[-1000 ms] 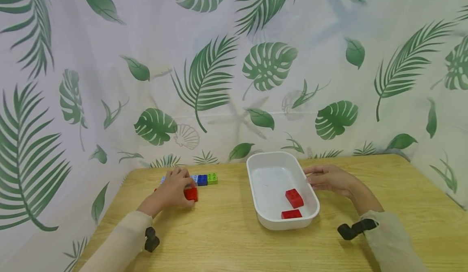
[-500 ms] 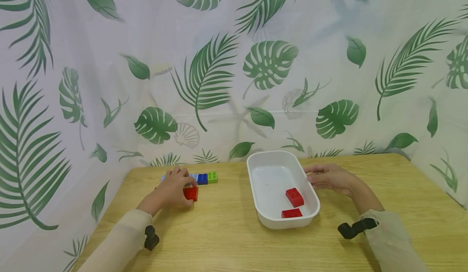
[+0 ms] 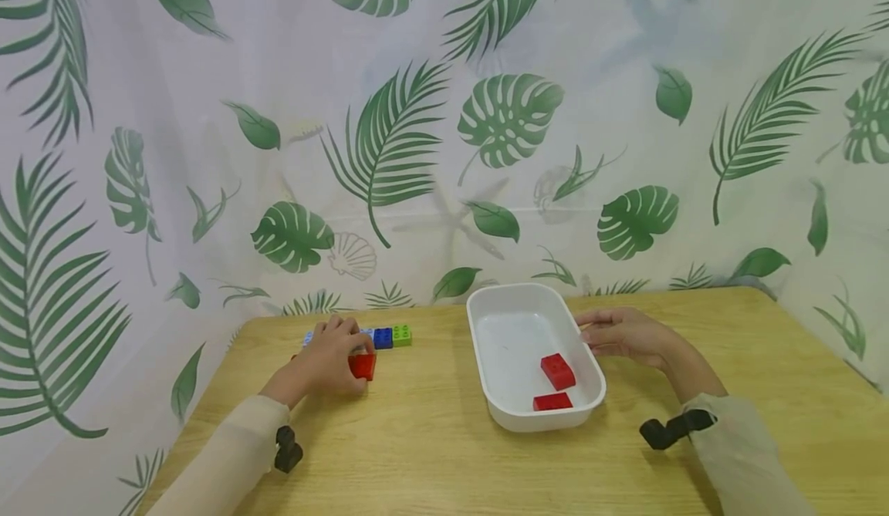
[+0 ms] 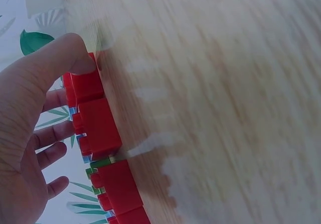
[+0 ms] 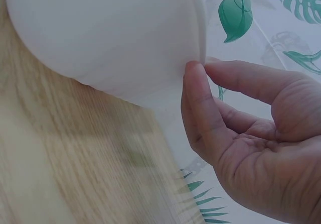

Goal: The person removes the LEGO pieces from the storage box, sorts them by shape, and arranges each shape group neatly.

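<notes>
My left hand (image 3: pixel 329 358) arches over a row of red toy building bricks on the table. Its thumb and fingers pinch the red brick (image 3: pixel 363 366) at the row's right end. In the left wrist view, the thumb presses that end brick (image 4: pixel 88 87), while more red bricks (image 4: pixel 103 126) run on beside it, studs toward the palm. My right hand (image 3: pixel 625 338) pinches the right rim of a white plastic tub (image 3: pixel 510 338), thumb and fingertips meeting at the edge in the right wrist view. Inside the tub lie two red bricks, one angled (image 3: pixel 558 372) and one near the front wall (image 3: pixel 552 402).
Behind the left hand stands a second row, with a light blue brick (image 3: pixel 366 334), a dark blue brick (image 3: pixel 383 338) and a lime green brick (image 3: pixel 401 335). A leaf-patterned curtain (image 3: pixel 417 269) hangs along the back of the wooden table (image 3: pixel 430 454).
</notes>
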`<move>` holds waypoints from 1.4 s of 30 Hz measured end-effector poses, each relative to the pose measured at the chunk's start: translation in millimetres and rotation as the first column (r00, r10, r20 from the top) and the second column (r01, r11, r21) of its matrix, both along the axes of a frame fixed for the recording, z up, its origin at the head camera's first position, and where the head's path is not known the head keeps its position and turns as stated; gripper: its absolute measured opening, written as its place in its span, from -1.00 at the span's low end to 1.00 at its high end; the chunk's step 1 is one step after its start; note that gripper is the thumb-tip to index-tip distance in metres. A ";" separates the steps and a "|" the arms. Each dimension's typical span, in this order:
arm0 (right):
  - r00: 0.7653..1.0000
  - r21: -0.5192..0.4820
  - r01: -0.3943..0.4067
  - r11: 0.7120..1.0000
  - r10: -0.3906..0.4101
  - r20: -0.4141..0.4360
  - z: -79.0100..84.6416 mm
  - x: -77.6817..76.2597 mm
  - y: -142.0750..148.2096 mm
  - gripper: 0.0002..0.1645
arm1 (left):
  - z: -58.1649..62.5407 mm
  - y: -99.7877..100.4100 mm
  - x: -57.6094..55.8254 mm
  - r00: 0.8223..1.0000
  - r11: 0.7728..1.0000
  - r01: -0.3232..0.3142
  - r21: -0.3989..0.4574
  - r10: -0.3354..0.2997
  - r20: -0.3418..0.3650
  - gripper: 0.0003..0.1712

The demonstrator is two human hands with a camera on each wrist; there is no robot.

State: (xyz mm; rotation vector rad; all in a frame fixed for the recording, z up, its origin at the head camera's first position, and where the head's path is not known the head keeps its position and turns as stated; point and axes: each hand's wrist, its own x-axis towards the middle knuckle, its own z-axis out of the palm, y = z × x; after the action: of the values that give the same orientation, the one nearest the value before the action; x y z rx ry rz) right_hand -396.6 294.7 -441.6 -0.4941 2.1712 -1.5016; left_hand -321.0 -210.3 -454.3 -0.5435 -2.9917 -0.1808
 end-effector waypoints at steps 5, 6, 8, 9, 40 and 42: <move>1.000 0.007 0.003 1.000 -0.003 -0.003 0.2 -1.5 -0.5 -0.29 | 3.6 2.9 0.6 1.000 1.000 -0.001 0.013 0.001 0.004 -0.55; 1.000 0.007 0.002 1.000 -0.002 -0.003 0.0 -1.7 -0.4 -0.29 | 4.6 4.0 0.8 1.000 1.000 0.002 0.018 -0.002 0.003 -0.53; 1.000 0.006 0.003 1.000 -0.003 0.001 -0.5 -1.9 0.0 -0.29 | 6.8 6.8 1.1 1.000 1.000 0.010 0.025 -0.010 0.000 -0.51; 1.000 0.005 0.005 1.000 -0.005 0.002 -0.8 -1.9 0.2 -0.29 | 8.2 8.5 1.1 1.000 0.999 0.015 0.029 -0.015 0.000 -0.50; 1.000 -0.003 0.003 1.000 -0.003 -0.003 -3.5 -2.2 1.4 -0.29 | 54.8 162.6 -33.4 0.937 0.938 0.343 0.056 -0.338 -0.088 -0.46; 1.000 -0.001 0.003 1.000 -0.003 -0.004 -2.6 -2.8 0.9 -0.29 | 52.4 175.9 -34.3 0.937 0.939 0.344 0.024 -0.342 -0.074 -0.46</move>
State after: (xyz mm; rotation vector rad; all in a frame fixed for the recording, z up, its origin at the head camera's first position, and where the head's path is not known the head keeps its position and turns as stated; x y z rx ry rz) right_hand -399.4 295.7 -444.2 -0.4945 2.1754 -1.5045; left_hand -355.3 -34.3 -401.9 -1.0433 -2.7971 -0.2359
